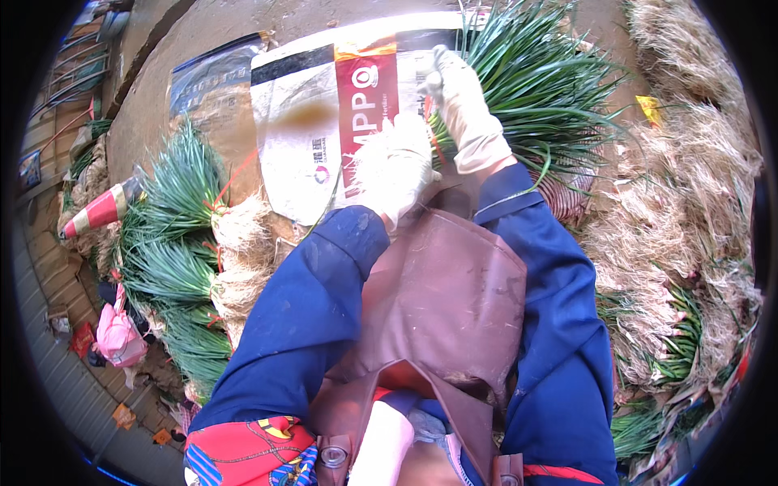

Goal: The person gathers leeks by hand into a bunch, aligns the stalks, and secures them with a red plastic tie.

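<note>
A large bunch of scallions [539, 89] lies in front of me, green leaves to the right and pale roots to the left. My left hand [401, 166], in a white glove, is closed around the root end. A red tie [435, 138] goes round the stems between my hands. My right hand [466, 113], also gloved, bends over the bunch with its fingers closed; a strand of the tie runs up to the fingertips, which are partly hidden. Beneath the bunch is a white and red printed sack [292, 134].
Tied scallion bunches [182, 267] are stacked at my left, roots toward me. A large heap of rooty scallions [648, 219] fills the right side. A red and white cone [101, 212] lies far left, near a person in pink [121, 334]. A brown apron [446, 300] covers my lap.
</note>
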Demonstrator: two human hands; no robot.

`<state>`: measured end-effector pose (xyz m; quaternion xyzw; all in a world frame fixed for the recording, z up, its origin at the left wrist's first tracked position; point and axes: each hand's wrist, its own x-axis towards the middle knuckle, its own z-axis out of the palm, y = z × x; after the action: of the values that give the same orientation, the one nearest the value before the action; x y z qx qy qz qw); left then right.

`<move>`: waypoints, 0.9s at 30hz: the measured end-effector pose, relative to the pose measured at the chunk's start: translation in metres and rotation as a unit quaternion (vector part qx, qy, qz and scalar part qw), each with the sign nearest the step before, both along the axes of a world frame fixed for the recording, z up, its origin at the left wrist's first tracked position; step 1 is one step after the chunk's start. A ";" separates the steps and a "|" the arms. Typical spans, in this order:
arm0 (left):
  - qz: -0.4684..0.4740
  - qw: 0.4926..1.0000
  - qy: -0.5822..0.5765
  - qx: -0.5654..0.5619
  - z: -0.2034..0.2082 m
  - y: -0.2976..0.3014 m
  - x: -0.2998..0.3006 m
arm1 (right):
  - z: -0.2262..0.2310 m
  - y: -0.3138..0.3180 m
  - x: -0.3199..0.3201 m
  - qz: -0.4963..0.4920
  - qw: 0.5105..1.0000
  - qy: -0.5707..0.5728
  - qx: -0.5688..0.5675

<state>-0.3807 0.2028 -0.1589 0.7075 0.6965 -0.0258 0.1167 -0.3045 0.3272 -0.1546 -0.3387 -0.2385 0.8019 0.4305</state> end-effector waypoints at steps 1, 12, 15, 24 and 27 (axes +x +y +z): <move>0.012 0.999 0.016 -0.047 -0.006 -0.001 0.000 | 0.001 -0.010 0.002 0.011 0.999 -0.042 0.023; 0.139 0.914 -0.382 -0.005 -0.107 -0.008 -0.033 | -0.002 -0.091 0.027 0.082 0.987 -0.132 0.033; 0.056 0.948 -0.310 0.040 -0.094 -0.003 -0.027 | 0.004 -0.101 0.037 0.085 0.982 -0.167 0.040; 0.065 0.981 -0.152 -0.102 -0.041 0.016 -0.005 | 0.028 -0.123 0.068 0.208 0.931 -0.251 0.164; 0.096 0.973 -0.151 -0.143 -0.034 0.018 -0.002 | 0.034 -0.126 0.075 0.209 0.952 -0.168 0.148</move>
<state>-0.3826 0.2213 -0.1927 0.6090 0.7245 -0.0064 0.3228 -0.2299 0.2008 -0.1208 -0.3432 -0.4889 0.7611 0.2528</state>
